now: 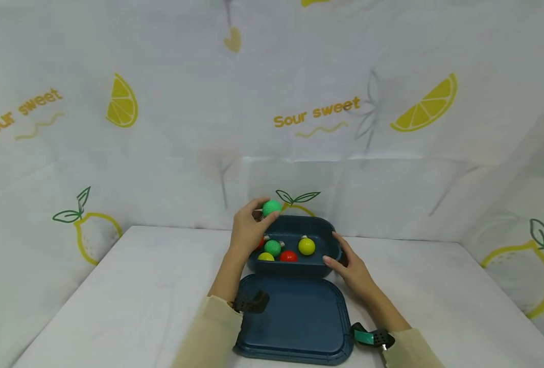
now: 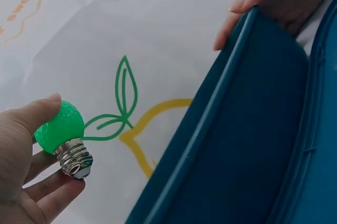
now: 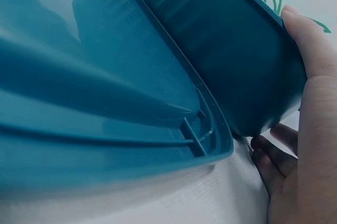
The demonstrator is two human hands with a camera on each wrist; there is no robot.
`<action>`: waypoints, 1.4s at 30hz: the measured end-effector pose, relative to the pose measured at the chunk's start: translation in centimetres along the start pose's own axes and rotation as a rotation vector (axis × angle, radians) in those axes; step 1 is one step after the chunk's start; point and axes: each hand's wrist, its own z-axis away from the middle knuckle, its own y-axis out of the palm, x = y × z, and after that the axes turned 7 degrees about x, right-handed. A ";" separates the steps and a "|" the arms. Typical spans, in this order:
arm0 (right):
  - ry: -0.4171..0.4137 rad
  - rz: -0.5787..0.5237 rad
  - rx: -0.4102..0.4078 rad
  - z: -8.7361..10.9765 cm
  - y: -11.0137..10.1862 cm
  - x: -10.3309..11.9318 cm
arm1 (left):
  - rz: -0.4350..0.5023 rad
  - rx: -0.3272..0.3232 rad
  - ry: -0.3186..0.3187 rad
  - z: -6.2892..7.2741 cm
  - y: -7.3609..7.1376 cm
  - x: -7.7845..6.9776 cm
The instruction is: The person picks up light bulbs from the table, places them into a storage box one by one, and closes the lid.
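Above the left end of a dark blue plastic box [image 1: 294,270], my left hand [image 1: 246,230] holds a green light bulb [image 1: 272,207]. In the left wrist view the thumb lies on the bulb's green globe [image 2: 58,126], and fingers are behind its silver screw base [image 2: 75,158]. My right hand [image 1: 356,271] grips the box's right end, thumb at the rim and fingers round the lower outside. Inside the box lie a green bulb [image 1: 273,248], a yellow bulb [image 1: 306,247], a red bulb [image 1: 288,256] and others partly hidden by the front wall and left hand.
A dark blue lid [image 1: 294,322] lies flat on the white table [image 1: 161,296], right in front of the box. Behind the table hangs a white sheet [image 1: 180,122] printed with lemons and lettering. Each wrist wears a dark strap [image 1: 253,302].
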 end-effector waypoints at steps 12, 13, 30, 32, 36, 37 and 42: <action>-0.004 0.016 0.004 0.3 -0.5 0.2 | -0.102 0.070 -0.034 0.1 1.6 1.1; -0.006 0.017 0.004 0.3 -0.6 0.2 | -0.104 0.072 -0.039 0.1 1.8 1.3; 0.004 0.024 -0.001 0.3 -0.2 -0.2 | -0.247 0.168 -0.117 0.7 3.0 2.9; 0.000 0.019 0.001 0.2 -0.2 -0.1 | -0.275 0.172 -0.121 0.7 2.9 3.0; -0.004 0.017 0.004 0.1 0.0 0.0 | -0.321 0.192 -0.127 0.8 2.9 3.0; -0.004 0.018 0.004 0.1 0.0 0.0 | -0.327 0.196 -0.128 0.9 2.8 2.9; -0.004 0.025 0.003 0.1 0.0 0.0 | -0.344 0.205 -0.141 1.0 2.8 2.7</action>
